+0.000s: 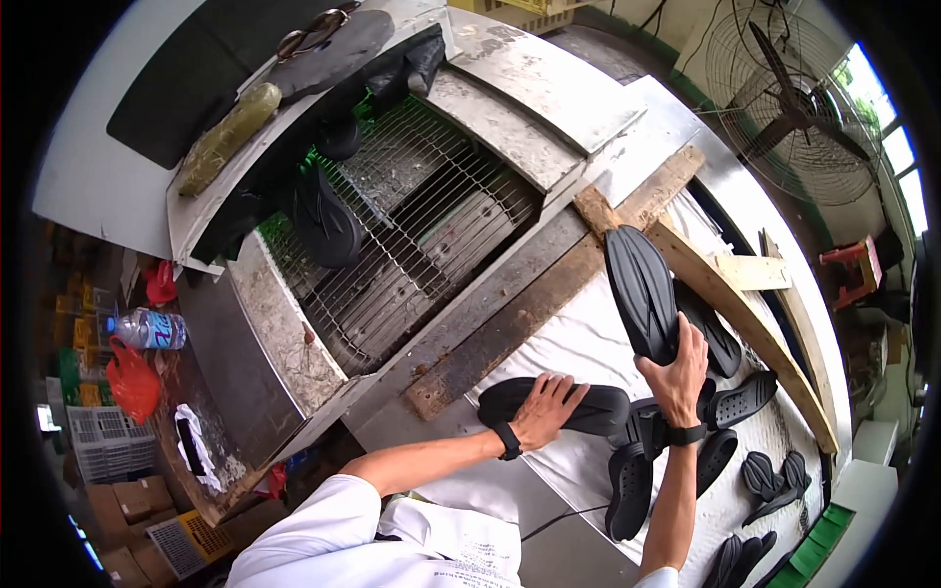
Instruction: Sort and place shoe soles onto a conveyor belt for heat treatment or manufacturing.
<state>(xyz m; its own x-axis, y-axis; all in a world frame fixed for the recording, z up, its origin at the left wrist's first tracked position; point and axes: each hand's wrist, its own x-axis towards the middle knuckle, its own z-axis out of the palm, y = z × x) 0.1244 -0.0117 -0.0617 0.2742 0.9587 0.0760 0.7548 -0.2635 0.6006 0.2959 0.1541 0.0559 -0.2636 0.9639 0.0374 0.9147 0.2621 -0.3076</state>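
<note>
The long black sole (637, 289) is right of centre, its far end by the wooden bar (595, 211), its near end pinched between thumb and fingers of my right hand (678, 374) — apparently to control its angle. A second sole (604, 411) lies nearer and left under my left hand (547, 412), palm down, clasp indeterminable. White cloth (554, 343) beneath probably protects both — far left, wire mesh (397, 260) bears a third sole (328, 230).
</note>
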